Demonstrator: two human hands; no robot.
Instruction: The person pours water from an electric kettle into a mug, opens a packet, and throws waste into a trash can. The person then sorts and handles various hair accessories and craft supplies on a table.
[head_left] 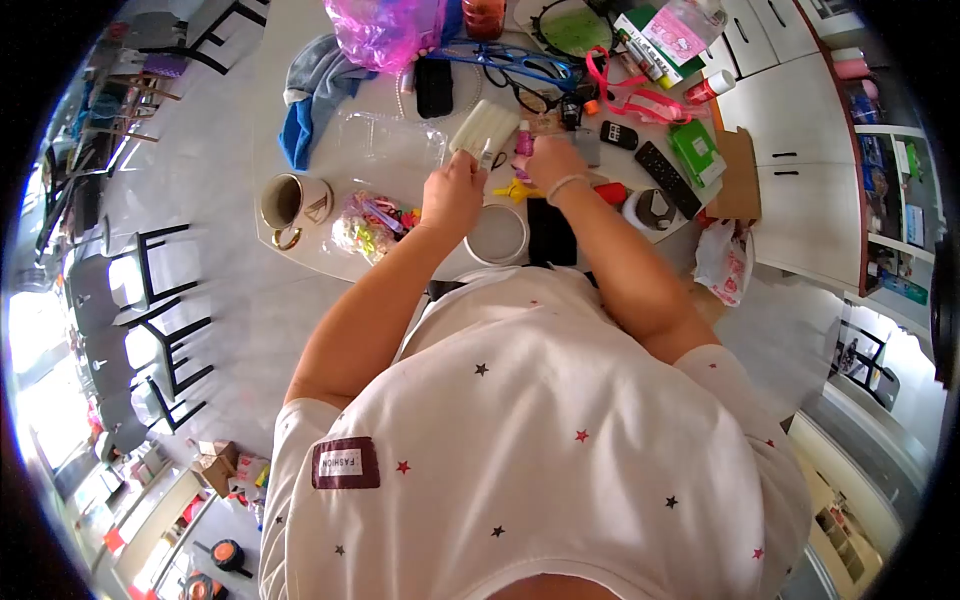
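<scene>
My left hand (455, 195) is closed near the middle of the table, its fingers pinched round a small pale item (487, 155) with a whitish tip. Just right of it, my right hand (556, 166) is closed too, with a small pink bottle (525, 139) at its fingertips. A cream pouch (484, 129) lies beyond my left hand. Between the wrists are a yellow clip (518, 191), a round white-rimmed dish (497, 235) and a black cloth (551, 232). The two hands are apart.
At left stand a mug (283, 203) and a bag of colourful hair ties (370, 225). Farther back are a purple plastic bag (385, 30), a black phone (434, 88) and blue glasses (530, 65). A remote (668, 180) and green box (697, 153) lie right.
</scene>
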